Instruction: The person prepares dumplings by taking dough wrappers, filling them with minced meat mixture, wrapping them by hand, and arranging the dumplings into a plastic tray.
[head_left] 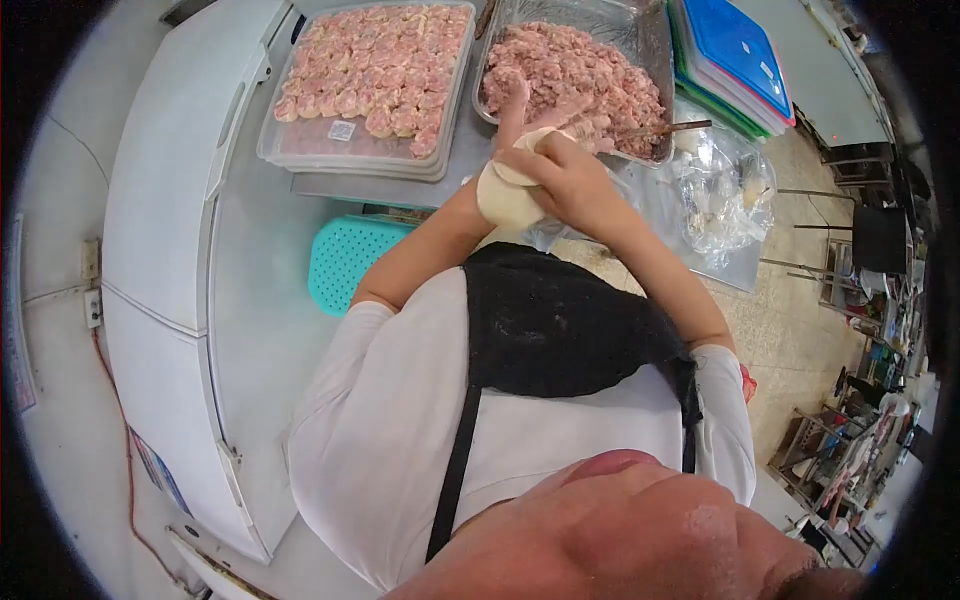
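dough circles point(508, 204) are resting at the near side of the meat pan point(652, 28), and we are pinching them with our right hand point(568, 182). our left hand point(511, 112) is reaching over the pan's near edge; we are not seeing its grip well enough to tell. pink meat point(570, 72) is filling much of the pan. left of the pan, a box point(305, 138) is holding little meat rounds point(375, 58).

- metal pan point(638, 28) runs off the top edge
- clear bag point(715, 195): too much glare, can't tell what's inside
- right-side clutter point(875, 440): kinda tiny mush tbh
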